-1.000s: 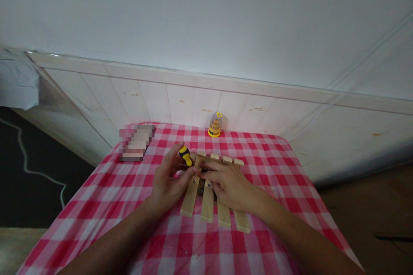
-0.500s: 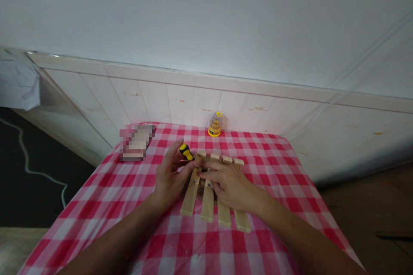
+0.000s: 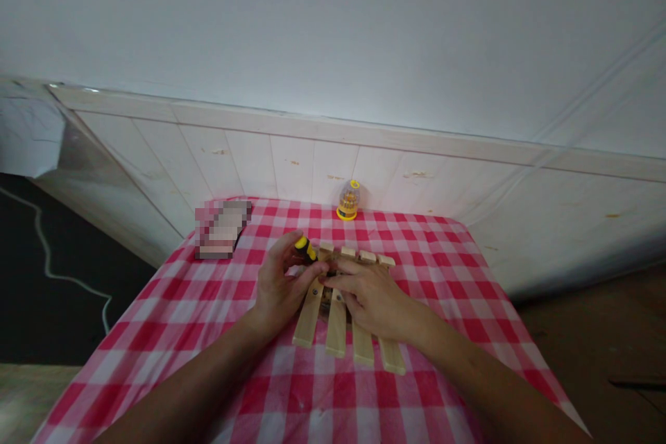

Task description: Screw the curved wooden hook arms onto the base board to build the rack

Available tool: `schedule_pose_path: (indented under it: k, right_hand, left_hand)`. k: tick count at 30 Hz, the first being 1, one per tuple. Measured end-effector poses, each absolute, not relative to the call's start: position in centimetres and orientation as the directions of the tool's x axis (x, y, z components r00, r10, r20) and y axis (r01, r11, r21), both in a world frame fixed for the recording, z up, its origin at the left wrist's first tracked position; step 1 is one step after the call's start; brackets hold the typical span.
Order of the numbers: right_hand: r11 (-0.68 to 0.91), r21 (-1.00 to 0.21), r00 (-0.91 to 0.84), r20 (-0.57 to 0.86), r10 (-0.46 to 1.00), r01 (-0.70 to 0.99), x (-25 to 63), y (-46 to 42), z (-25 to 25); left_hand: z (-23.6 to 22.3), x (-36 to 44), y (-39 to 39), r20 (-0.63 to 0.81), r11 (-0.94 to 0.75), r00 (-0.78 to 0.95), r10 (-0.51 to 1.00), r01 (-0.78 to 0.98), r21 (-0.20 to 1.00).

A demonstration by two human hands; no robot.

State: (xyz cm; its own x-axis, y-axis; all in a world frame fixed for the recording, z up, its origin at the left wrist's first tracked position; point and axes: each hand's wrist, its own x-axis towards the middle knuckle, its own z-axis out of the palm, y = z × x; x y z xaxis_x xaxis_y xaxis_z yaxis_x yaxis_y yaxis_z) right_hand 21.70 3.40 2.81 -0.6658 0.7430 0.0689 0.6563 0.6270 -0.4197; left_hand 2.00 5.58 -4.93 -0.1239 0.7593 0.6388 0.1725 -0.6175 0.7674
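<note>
A small rack of pale wooden slats (image 3: 337, 333) lies on the red-and-white checked tablecloth (image 3: 322, 395) in the middle of the table. My left hand (image 3: 278, 288) grips a screwdriver with a yellow and black handle (image 3: 304, 248), its tip pointing down at the far end of the left slats. My right hand (image 3: 374, 298) lies flat across the slats and presses them down, fingers reaching toward the screwdriver tip. The tip itself is hidden by my fingers.
A small clear dome with a yellow base (image 3: 348, 200) stands at the table's far edge against the white panelled wall (image 3: 291, 152). A blurred flat object (image 3: 221, 229) lies at the far left corner. Dark floor shows to the left and right of the table.
The screwdriver handle has turned and tilted slightly in my left hand, whose fingers have shifted on it. My right hand stays on the slats.
</note>
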Motion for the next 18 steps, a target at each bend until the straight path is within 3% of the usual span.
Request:
schedule_pose_path:
  k: [18]
  right_hand:
    - [0.629, -0.438, -0.667, 0.086, 0.740, 0.642, 21.67, 3.39, 2.82]
  left_hand:
    - [-4.58, 1.30, 4.77, 0.582, -0.570, -0.024, 0.813, 0.176, 0.803]
